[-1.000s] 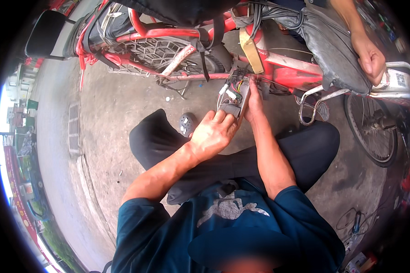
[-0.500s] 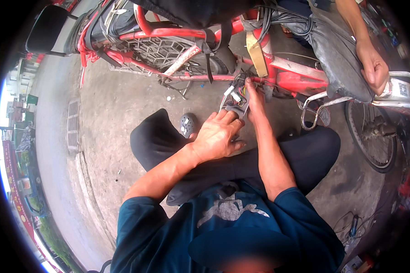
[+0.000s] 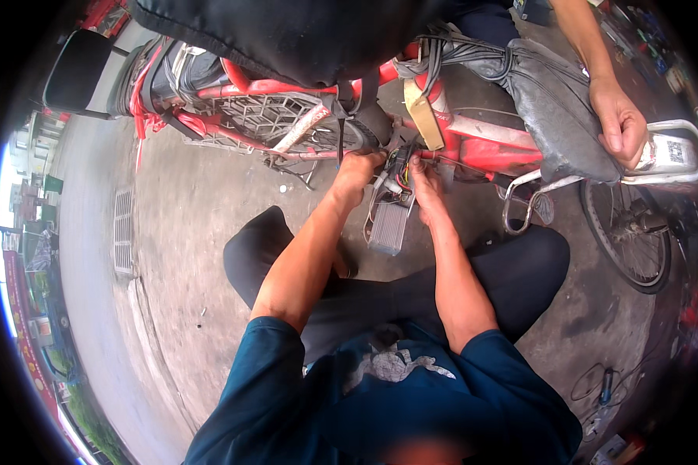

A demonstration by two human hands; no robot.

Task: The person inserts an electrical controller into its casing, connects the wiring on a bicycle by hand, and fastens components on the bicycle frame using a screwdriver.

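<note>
A grey finned metal box (image 3: 390, 228), like a motor controller, hangs below the frame of a red electric bike (image 3: 485, 147), with a bundle of wires (image 3: 402, 177) and plugs at its top end. My left hand (image 3: 357, 173) is closed with curled fingers at the left of this wiring, close under the frame; what its fingertips grip is hidden. On the other side, my right hand (image 3: 428, 187) holds the edge of the wire bundle, thumb up along it. The finned box lies between my two forearms, touched by neither palm.
Another person's hand (image 3: 622, 128) rests by the grey cover (image 3: 558, 108) at the bike's front. A wheel (image 3: 628, 240) stands at the right. A yellowish block (image 3: 423, 116) leans on the frame. A black cover (image 3: 287, 35) overhangs the top. A corded tool (image 3: 605, 386) lies lower right.
My left hand has moved up and away from the finned box to the wiring's left side, uncovering the box. My right hand stays at the wires. The view has shifted slightly.
</note>
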